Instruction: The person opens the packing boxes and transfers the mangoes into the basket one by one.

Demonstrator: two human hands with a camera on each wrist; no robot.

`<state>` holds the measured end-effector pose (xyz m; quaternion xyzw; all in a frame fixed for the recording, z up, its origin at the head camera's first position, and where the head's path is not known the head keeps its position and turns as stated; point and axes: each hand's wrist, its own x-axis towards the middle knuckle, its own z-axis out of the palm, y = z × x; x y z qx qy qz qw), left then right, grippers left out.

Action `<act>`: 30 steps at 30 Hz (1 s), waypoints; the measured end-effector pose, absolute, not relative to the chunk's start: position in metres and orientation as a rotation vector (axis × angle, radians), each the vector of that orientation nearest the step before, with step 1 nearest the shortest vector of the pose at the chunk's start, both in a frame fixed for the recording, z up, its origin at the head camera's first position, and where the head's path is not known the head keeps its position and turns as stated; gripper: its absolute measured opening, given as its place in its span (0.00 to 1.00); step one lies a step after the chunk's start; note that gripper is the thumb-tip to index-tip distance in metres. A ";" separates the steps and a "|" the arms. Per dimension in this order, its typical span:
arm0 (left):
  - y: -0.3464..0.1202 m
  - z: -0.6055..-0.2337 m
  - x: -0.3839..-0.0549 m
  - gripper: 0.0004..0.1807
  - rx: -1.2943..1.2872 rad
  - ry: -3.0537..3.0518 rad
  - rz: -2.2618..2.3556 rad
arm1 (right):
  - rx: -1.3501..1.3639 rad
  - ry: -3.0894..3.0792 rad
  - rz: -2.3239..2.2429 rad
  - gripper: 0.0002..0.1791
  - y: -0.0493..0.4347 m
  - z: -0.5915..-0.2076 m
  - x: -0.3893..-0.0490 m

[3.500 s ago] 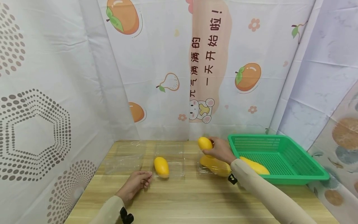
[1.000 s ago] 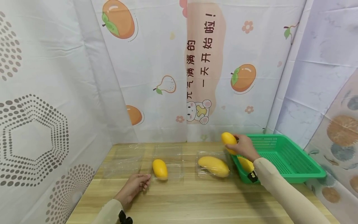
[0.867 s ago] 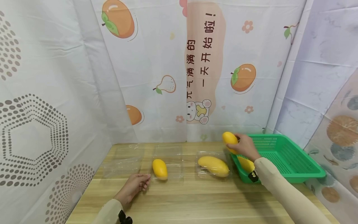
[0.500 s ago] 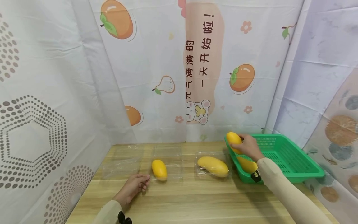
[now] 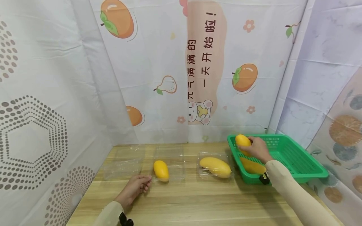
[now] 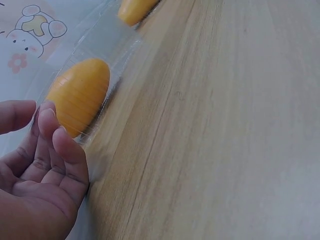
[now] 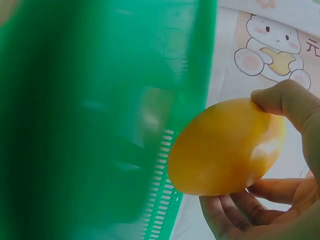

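Note:
In the head view my right hand (image 5: 258, 148) grips a small yellow mango (image 5: 244, 144) over the left end of the green basket (image 5: 310, 180). Close up, the right wrist view shows the thumb on top of that mango (image 7: 225, 150) and the fingers beneath it. My left hand (image 5: 135, 190) lies low on the left, fingers loosely curled and holding nothing. Just beyond its fingertips, another small mango (image 5: 161, 170) sits in a clear plastic box (image 5: 177, 172). The left wrist view has this mango (image 6: 82, 95) right behind the fingers.
A larger, longer mango (image 5: 215, 167) lies in a clear box (image 5: 202, 176) right of the middle. One more long mango (image 5: 251, 166) rests inside the basket near its front left. At the far left is another clear box (image 5: 124, 163). Printed curtains (image 5: 158, 125) enclose the wooden table (image 5: 181, 204).
My right hand has carried the small mango rightward from above the right-hand clear box to over the basket, lowering slightly at the end. The left hand has stayed by its box.

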<state>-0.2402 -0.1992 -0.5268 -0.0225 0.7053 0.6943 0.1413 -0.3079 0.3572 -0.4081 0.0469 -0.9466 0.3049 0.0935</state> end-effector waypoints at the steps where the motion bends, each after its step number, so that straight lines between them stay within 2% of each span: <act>1: -0.199 -0.527 -0.240 0.19 -0.063 2.036 2.004 | 0.133 -2.810 0.900 0.41 0.358 -0.409 -0.308; 14: -0.201 -0.529 -0.241 0.19 -0.038 2.025 2.002 | 0.087 -2.838 0.865 0.40 0.384 -0.417 -0.303; 25: -0.202 -0.530 -0.242 0.18 -0.052 2.031 2.000 | 0.067 -2.865 0.885 0.34 0.396 -0.423 -0.301; 30: -0.202 -0.531 -0.243 0.18 -0.034 2.027 2.008 | 0.047 -2.880 0.881 0.35 0.403 -0.424 -0.298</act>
